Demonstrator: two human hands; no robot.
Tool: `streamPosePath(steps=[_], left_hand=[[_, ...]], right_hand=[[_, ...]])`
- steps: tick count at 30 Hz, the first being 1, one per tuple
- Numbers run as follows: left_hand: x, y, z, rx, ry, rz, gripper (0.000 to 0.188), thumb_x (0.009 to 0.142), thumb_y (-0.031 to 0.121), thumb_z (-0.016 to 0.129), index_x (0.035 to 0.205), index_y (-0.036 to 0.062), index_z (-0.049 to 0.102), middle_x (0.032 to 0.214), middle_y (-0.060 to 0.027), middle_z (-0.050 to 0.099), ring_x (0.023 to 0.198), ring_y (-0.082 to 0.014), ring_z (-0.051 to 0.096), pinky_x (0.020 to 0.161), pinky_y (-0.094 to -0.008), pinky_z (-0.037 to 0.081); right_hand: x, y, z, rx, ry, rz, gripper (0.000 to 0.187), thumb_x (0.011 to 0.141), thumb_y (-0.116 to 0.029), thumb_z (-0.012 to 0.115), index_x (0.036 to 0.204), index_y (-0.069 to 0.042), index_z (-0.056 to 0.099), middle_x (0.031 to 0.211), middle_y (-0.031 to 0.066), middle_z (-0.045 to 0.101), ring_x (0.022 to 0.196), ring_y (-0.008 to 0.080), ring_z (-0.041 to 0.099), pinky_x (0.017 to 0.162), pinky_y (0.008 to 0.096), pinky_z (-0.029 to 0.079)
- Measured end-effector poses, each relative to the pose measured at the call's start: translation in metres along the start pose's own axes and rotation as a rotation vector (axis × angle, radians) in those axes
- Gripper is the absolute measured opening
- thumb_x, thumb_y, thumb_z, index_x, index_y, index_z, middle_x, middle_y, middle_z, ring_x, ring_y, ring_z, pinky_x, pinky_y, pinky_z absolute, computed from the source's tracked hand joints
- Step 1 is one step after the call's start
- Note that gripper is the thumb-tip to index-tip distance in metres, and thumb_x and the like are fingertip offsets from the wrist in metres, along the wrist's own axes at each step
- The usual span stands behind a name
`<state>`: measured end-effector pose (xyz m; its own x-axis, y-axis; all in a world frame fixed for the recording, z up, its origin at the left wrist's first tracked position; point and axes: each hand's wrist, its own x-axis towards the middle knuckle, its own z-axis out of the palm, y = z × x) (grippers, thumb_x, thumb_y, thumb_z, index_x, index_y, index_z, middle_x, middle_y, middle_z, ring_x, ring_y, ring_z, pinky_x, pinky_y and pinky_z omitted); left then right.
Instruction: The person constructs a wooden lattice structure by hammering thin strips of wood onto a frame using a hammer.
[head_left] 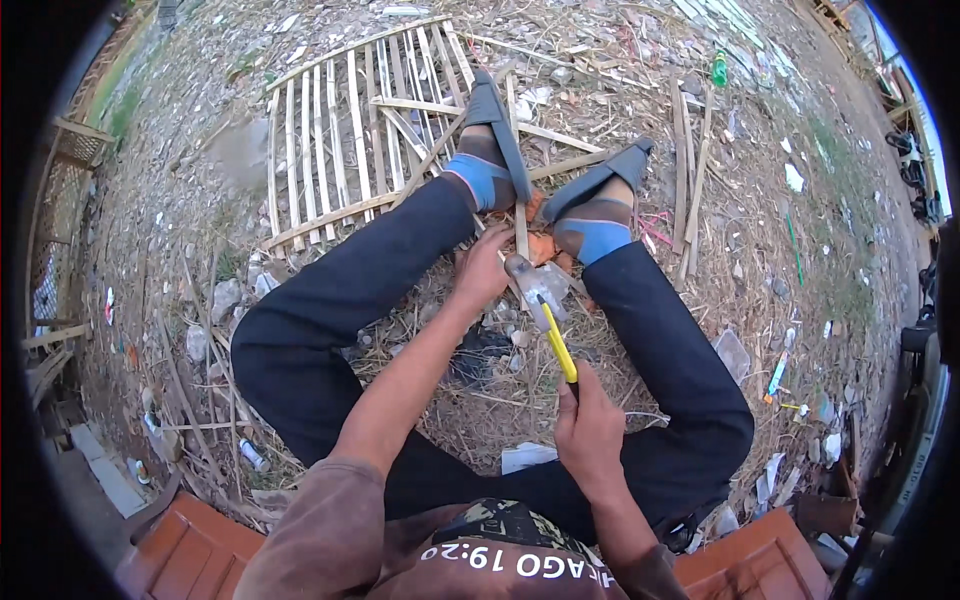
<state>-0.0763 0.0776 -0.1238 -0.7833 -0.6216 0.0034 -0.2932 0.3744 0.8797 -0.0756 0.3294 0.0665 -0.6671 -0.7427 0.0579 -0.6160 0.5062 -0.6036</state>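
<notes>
- Yellow and black, the handle of a hammer [560, 348] slants up and to the left from the person's right hand [592, 430], its head lying between the two feet.
- The right hand is wrapped around the dark lower part of that handle, fingers closed on it.
- The left hand [482, 268] is just to the left of the hammer head, fingertips at the near part of a narrow wooden strip [521, 232]; whether they grip it or only steady it, I cannot tell.
- This strip lies between the feet and runs away from the person, passing close by the left sandal [500, 125].
- Orange-brown rubble [541, 246] shows beside the strip's near end, between the left foot and the right sandal [598, 178].
- Beyond the left leg, a slatted wooden frame [357, 163] lies on the ground [215, 110], with many pale slats side by side and a few loose pieces across its right part.
- Several long wooden pieces [692, 180] lie to the right of the right foot, with pink strands [655, 228] near their lower ends.
- Farther off, up and to the right, is a green bottle [719, 69].
- Straw, stones and scraps litter the ground around the person's dark trousers [665, 350].
</notes>
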Motion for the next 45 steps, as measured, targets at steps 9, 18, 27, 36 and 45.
streamPosePath(steps=[9, 18, 27, 36, 45], left_hand=[[-0.004, 0.001, 0.002, 0.105, -0.003, -0.033, 0.063, 0.074, 0.038, 0.08, 0.127, 0.01, 0.063, 0.142, -0.0074, 0.052, 0.128, -0.0281, 0.053, 0.104, -0.0498, 0.037], [0.003, 0.01, 0.004, 0.033, -0.035, -0.09, 0.065, 0.074, 0.042, 0.082, 0.126, 0.0068, 0.064, 0.144, -0.0108, 0.049, 0.129, -0.0285, 0.052, 0.109, -0.0391, 0.037], [0.003, 0.012, 0.007, 0.124, -0.046, -0.129, 0.062, 0.073, 0.04, 0.084, 0.121, 0.006, 0.066, 0.141, -0.0115, 0.051, 0.129, -0.0281, 0.051, 0.107, -0.0396, 0.04], [-0.001, 0.003, 0.005, 0.135, -0.016, -0.02, 0.053, 0.075, 0.038, 0.081, 0.119, 0.0103, 0.067, 0.141, -0.0098, 0.051, 0.127, -0.0295, 0.053, 0.105, -0.0471, 0.038], [0.0, 0.001, 0.003, 0.09, 0.017, -0.06, 0.048, 0.075, 0.029, 0.079, 0.118, 0.0121, 0.067, 0.141, -0.0035, 0.052, 0.126, -0.0287, 0.053, 0.104, -0.0476, 0.039]], right_hand=[[0.006, 0.015, 0.004, -0.186, -0.182, 0.215, 0.032, 0.095, -0.013, 0.058, 0.125, -0.001, 0.053, 0.084, 0.0216, 0.066, 0.066, 0.0401, 0.065, 0.057, 0.0493, 0.052], [0.0, 0.023, 0.015, -0.125, -0.084, 0.072, 0.033, 0.093, -0.012, 0.059, 0.124, -0.002, 0.051, 0.089, 0.0206, 0.066, 0.069, 0.0403, 0.066, 0.057, 0.0496, 0.053], [0.005, 0.011, -0.008, -0.138, -0.168, 0.15, 0.03, 0.094, -0.014, 0.057, 0.121, -0.003, 0.05, 0.087, 0.0226, 0.067, 0.071, 0.043, 0.066, 0.058, 0.0535, 0.051], [-0.003, 0.039, 0.017, -0.164, -0.235, 0.198, 0.033, 0.094, -0.015, 0.057, 0.124, -0.003, 0.051, 0.088, 0.0228, 0.067, 0.071, 0.0439, 0.066, 0.059, 0.0535, 0.052], [0.002, 0.004, -0.009, 0.005, -0.024, 0.043, 0.036, 0.094, -0.018, 0.059, 0.126, -0.005, 0.05, 0.092, 0.024, 0.068, 0.069, 0.0442, 0.066, 0.059, 0.0548, 0.052]])
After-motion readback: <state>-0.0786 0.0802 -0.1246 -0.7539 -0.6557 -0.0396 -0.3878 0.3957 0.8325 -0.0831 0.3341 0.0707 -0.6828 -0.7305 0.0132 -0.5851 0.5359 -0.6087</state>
